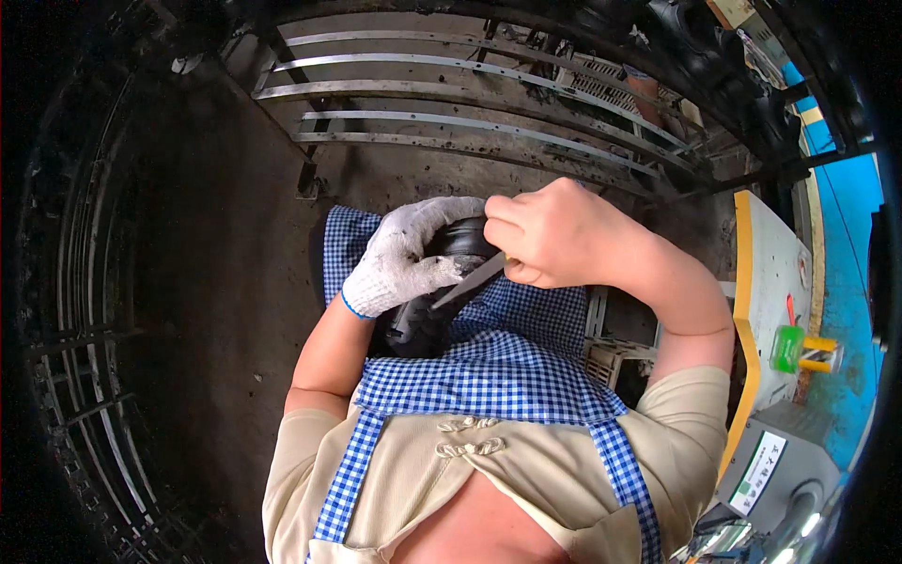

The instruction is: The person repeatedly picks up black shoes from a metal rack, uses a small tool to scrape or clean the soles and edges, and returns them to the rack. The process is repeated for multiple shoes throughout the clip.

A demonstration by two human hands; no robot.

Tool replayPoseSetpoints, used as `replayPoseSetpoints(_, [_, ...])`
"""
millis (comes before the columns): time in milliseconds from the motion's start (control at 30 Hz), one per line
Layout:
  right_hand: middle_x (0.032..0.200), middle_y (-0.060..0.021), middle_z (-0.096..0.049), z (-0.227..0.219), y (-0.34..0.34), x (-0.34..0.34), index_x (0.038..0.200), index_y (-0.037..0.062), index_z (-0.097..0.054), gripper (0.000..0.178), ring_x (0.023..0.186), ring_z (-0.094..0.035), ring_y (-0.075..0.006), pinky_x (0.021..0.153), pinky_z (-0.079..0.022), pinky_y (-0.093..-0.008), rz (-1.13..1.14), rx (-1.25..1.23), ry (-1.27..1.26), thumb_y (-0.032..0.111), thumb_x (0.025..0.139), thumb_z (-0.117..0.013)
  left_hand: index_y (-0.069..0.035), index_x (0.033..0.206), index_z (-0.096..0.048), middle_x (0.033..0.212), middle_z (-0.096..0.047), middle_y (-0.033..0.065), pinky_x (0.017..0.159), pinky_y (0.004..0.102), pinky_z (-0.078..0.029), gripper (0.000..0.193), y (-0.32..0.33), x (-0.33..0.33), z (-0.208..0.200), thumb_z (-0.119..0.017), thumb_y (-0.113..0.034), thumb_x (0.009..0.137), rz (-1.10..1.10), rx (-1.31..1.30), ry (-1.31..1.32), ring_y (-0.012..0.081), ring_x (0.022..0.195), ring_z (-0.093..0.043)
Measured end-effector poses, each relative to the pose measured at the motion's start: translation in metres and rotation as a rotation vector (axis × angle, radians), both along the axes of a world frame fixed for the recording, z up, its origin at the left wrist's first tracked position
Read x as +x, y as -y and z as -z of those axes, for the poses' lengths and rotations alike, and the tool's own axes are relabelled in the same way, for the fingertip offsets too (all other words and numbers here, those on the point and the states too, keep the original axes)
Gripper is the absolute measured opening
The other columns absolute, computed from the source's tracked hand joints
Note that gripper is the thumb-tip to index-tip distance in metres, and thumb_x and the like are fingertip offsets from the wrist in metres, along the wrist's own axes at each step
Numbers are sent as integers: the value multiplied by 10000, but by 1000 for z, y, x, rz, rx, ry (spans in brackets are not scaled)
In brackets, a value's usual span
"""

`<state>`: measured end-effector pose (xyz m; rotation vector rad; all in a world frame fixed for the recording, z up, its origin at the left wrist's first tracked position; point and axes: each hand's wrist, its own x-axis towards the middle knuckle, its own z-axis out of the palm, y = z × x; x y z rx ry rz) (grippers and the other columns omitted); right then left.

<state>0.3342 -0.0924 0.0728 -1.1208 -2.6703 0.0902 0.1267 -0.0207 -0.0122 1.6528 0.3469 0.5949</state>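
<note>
My left hand point(399, 256), in a white knit glove with a blue cuff edge, is wrapped round a black, shiny, rubber-like piece point(464, 239) above my lap. The piece has a rounded, ridged top, and a dark part point(410, 324) shows below the glove; I cannot tell its exact kind. Bare and closed, my right hand point(554, 235) grips a knife point(475, 279) close to the right side of the piece. Its narrow grey blade slants down to the left across the black piece. A bit of yellow shows at the handle, which my fingers mostly hide.
A blue-and-white checked apron point(489, 376) covers my lap. Ahead stands a low rack of metal rails point(489, 122). At right is a white board with a yellow edge point(745, 310), with a green container point(787, 349) by it and a grey machine point(780, 461) below. Dark racking point(89, 376) lines the left.
</note>
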Motion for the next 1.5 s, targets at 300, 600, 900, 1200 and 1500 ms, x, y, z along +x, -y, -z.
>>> replayPoseSetpoints(300, [712, -49, -555, 40, 0, 9, 739, 74, -528, 256, 521, -563, -205, 453, -431, -299, 79, 5, -531, 30, 568, -714, 59, 1227, -569, 1141, -632, 124, 960, 341, -458, 823, -4, -5, -8, -839, -453, 641, -39, -142, -78, 194, 1053, -602])
replayPoseSetpoints(600, [705, -46, -550, 55, 10, 11, 750, 51, -513, 195, 533, -530, -156, 478, -402, -270, 242, -55, -745, -44, 631, -636, 1, 1236, -582, 1166, -619, 87, 977, 329, -445, 724, -8, -19, -15, -820, -299, 622, -174, -305, -15, 190, 1087, -578])
replayPoseSetpoints(900, [1036, -167, -691, 140, 58, -18, 1416, 93, -398, 922, 829, -716, -245, 673, -594, -348, 516, -203, -733, 308, 657, -876, -21, 1295, -518, 1219, -608, 149, 960, 431, -507, 708, -68, -53, 22, -581, -588, 876, -731, -781, 678, 279, 1085, -610])
replayPoseSetpoints(1200, [1108, -161, -660, 132, 35, -24, 1385, 39, -414, 882, 891, -692, -282, 720, -580, -368, 363, -37, -1056, 188, 644, -868, -34, 1335, -464, 1286, -558, 157, 1010, 420, -463, 465, -65, -48, 19, -482, -343, 987, -548, -928, 734, 287, 1177, -552])
replayPoseSetpoints(1500, [948, -89, -663, 122, 49, 1, 1223, 3, -523, 487, 556, -578, -105, 378, -418, -194, 583, -843, -1769, 109, 775, -683, -56, 1335, -477, 1243, -532, 60, 966, 303, -415, 413, -63, -56, 49, -498, -280, 989, -712, -514, 337, 175, 1133, -505])
